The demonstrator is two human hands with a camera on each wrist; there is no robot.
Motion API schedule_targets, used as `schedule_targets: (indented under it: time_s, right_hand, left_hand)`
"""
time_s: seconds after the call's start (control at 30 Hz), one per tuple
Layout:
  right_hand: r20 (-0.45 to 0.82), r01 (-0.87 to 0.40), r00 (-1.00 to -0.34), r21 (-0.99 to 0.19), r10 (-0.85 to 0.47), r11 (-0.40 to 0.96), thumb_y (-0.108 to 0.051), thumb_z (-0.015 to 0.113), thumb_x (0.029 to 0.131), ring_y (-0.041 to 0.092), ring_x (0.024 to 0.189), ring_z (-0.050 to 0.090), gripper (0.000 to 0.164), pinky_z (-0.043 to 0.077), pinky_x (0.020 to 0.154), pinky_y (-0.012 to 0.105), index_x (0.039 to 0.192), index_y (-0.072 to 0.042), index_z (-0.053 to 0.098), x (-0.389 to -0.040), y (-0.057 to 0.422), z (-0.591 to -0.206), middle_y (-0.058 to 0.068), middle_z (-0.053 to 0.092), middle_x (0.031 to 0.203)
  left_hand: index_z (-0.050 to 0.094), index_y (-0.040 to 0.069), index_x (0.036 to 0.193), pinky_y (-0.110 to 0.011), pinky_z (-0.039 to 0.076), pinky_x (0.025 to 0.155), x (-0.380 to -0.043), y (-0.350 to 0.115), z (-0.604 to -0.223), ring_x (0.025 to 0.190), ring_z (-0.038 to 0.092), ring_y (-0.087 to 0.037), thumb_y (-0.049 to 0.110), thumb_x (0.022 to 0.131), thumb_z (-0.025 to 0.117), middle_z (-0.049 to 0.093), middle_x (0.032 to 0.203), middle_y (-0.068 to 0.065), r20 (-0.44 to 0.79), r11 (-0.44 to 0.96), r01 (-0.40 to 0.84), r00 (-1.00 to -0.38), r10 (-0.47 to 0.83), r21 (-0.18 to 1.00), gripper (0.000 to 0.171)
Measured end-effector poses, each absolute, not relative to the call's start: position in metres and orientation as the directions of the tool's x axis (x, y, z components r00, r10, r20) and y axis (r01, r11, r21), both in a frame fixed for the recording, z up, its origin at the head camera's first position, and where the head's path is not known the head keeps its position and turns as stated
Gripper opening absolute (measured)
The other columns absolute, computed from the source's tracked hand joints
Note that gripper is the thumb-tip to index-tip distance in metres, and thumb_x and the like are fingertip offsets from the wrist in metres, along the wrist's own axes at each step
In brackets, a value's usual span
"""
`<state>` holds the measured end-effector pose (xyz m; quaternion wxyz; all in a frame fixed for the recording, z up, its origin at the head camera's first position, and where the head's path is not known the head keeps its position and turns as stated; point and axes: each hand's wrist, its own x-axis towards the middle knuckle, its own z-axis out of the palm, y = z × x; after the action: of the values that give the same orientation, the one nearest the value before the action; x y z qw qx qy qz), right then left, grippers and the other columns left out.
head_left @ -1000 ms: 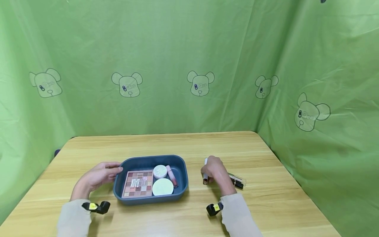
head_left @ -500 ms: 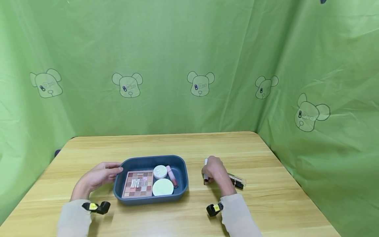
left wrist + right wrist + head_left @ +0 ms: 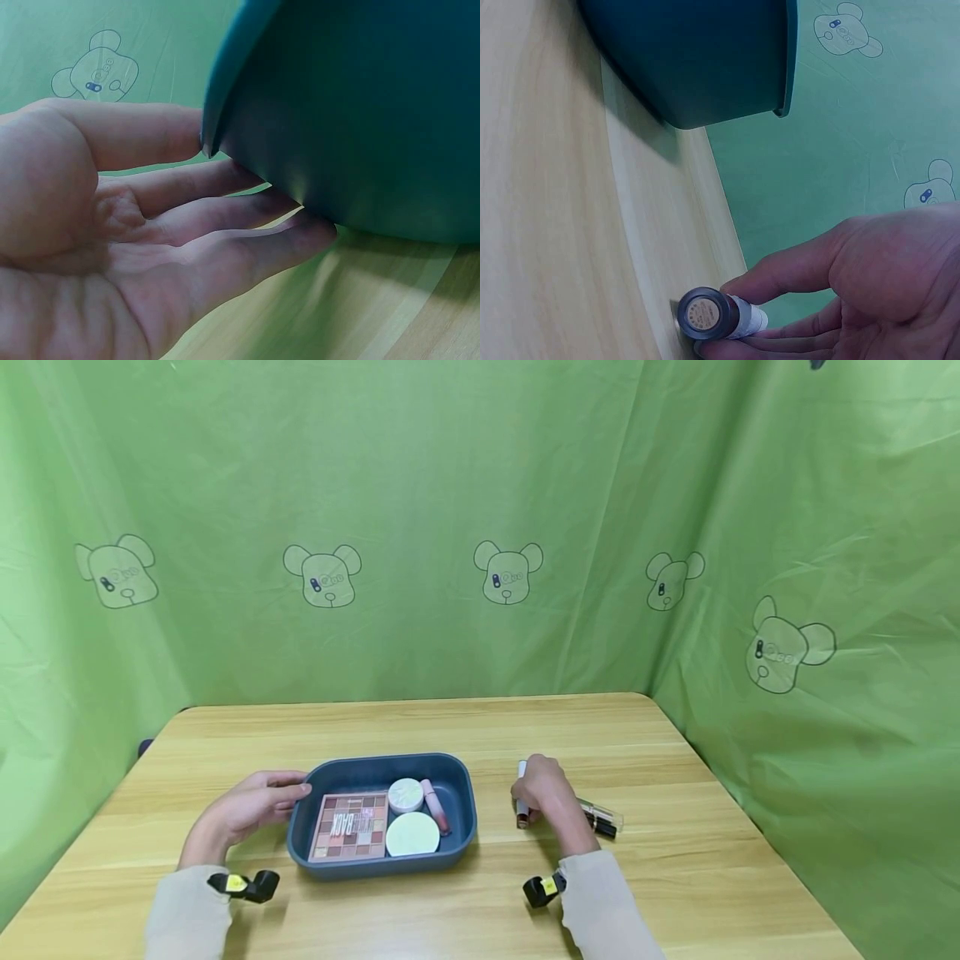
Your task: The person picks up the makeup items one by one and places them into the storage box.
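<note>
White-and-dark tube [image 3: 718, 313], pinched in the right hand [image 3: 543, 785] at the worktop [image 3: 375, 918].
Thumb and fingers of that hand curl round its middle, white end toward twelve o'clock, dark end toward six; whether it touches the wood I cannot tell. It looks light, stiff and smooth, likely to roll or slip, so a pinch across mid-barrel should suit it. Just beside, at four o'clock, lie slim clear and black items [image 3: 604, 828], partly hidden. Apart at nine o'clock stands a blue tray [image 3: 382, 866] bearing a palette [image 3: 348, 828], two round white containers [image 3: 412, 834] and a pink tube [image 3: 436, 807]. At the tray's nine o'clock edge, the left hand [image 3: 251, 806] touches the wall, fingers extended, thumb at the rim.
</note>
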<state>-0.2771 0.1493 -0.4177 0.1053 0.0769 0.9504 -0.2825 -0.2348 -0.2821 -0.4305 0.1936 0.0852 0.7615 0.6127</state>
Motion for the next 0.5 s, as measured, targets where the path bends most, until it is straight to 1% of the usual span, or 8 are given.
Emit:
schedule_targets:
  time_s: [0.23, 0.5]
  right_hand:
    - [-0.235, 0.202, -0.968, -0.529, 0.087, 0.824, 0.0, 0.065, 0.084, 0.023, 0.05, 0.067, 0.02, 0.059, 0.046, 0.028, 0.096, 0.014, 0.058, -0.2741, 0.1485, -0.4134, 0.02, 0.061, 0.073]
    - [-0.215, 0.192, -0.973, -0.526, 0.089, 0.829, -0.003, 0.066, 0.085, 0.023, 0.052, 0.065, 0.021, 0.056, 0.043, 0.026, 0.098, 0.012, 0.059, -0.2739, 0.1482, -0.4119, 0.019, 0.061, 0.076]
  left_hand:
    - [0.032, -0.023, 0.144, -0.037, 0.057, 0.101, -0.2344, -0.2819, -0.4299, 0.125, 0.061, -0.033, 0.018, 0.104, 0.055, 0.053, 0.14, -0.036, -0.19, 0.237, -0.106, -0.91, 0.369, 0.966, 0.061]
    - [0.033, -0.022, 0.145, -0.039, 0.056, 0.104, -0.2338, -0.281, -0.4292, 0.13, 0.057, -0.04, 0.017, 0.104, 0.055, 0.05, 0.143, -0.037, -0.203, 0.242, -0.121, -0.915, 0.349, 0.963, 0.061]
